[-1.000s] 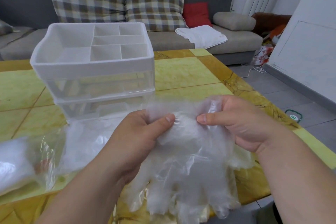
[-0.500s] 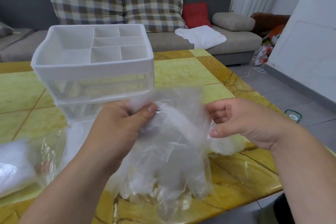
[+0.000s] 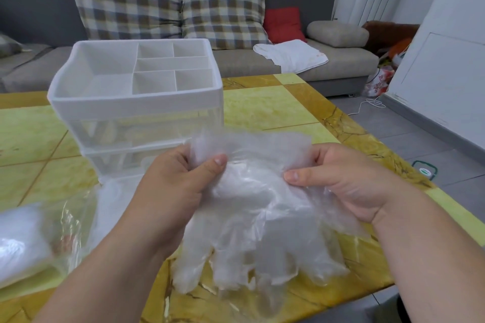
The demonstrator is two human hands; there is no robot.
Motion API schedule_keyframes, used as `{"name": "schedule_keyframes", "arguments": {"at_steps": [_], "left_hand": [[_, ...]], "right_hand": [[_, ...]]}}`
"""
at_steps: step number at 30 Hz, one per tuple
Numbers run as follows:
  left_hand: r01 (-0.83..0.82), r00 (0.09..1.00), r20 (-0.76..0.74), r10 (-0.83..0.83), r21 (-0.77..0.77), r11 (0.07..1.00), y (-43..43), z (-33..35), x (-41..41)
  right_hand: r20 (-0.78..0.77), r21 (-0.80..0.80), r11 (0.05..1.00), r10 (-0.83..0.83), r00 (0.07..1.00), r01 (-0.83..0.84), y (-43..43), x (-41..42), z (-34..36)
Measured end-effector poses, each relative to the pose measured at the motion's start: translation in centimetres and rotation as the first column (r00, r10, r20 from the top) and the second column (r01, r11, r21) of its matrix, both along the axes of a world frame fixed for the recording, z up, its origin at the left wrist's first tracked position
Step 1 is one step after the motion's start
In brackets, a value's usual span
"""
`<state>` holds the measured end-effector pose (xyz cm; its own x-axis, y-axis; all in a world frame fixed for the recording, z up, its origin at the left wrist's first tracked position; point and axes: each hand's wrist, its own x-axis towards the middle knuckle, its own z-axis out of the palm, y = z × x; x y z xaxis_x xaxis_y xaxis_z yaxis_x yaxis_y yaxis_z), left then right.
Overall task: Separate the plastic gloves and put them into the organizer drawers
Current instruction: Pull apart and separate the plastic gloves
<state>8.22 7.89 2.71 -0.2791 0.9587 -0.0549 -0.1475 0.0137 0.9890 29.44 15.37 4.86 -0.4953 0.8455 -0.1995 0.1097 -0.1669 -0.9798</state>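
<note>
A bunch of thin clear plastic gloves (image 3: 257,220) hangs over the near edge of the table, fingers pointing down. My left hand (image 3: 173,186) pinches the cuffs at the upper left between thumb and fingers. My right hand (image 3: 346,181) pinches the cuffs at the upper right. Behind the gloves stands the white organizer (image 3: 136,98), with an open divided tray on top and two clear drawers below it. The lower drawer's front is partly hidden by my left hand and the gloves.
A clear bag with more white gloves (image 3: 23,244) lies at the table's left near edge. The yellow tiled table (image 3: 265,105) ends just right of my right hand. A grey sofa (image 3: 338,60) with cushions stands behind.
My right hand, which had let go half a second ago, has taken hold of the cuffs again. The bunch is now spread wider between both hands.
</note>
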Motion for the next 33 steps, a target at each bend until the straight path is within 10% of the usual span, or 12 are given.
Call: {"name": "schedule_keyframes", "arguments": {"at_steps": [7, 10, 14, 20, 28, 33], "left_hand": [[-0.393, 0.906, -0.139, 0.399, 0.067, 0.917, 0.5, 0.2, -1.0], [-0.314, 0.915, -0.229, 0.331, 0.109, 0.943, -0.2, 1.3, 0.0], [0.102, 0.983, 0.164, -0.086, -0.095, 0.99, -0.2, 1.4, 1.7], [0.254, 0.814, 0.541, -0.213, -0.002, 0.967, -0.7, 2.0, 0.7], [0.165, 0.851, 0.522, -0.063, -0.15, 0.975, -0.6, 1.7, 0.5], [0.103, 0.891, 0.453, -0.009, -0.181, 0.978, -0.6, 1.4, 0.3]], "right_hand": [[0.01, 0.014, 0.989, -0.149, 0.989, 0.149, -0.4, 0.3, 1.2], [0.091, 0.371, 0.89, -0.319, 0.943, 0.265, -0.9, 0.7, 2.9], [0.255, 0.847, 0.53, -0.462, 0.85, 0.034, -3.0, 0.1, 4.6], [0.468, 0.877, 0.331, -0.427, 0.773, -0.348, -5.1, -2.7, 2.5], [0.537, 0.831, 0.34, -0.287, 0.793, -0.44, -5.6, -3.1, 0.9], [0.501, 0.635, 0.663, 0.038, 0.865, -0.397, -5.3, -1.7, 2.5]]}}
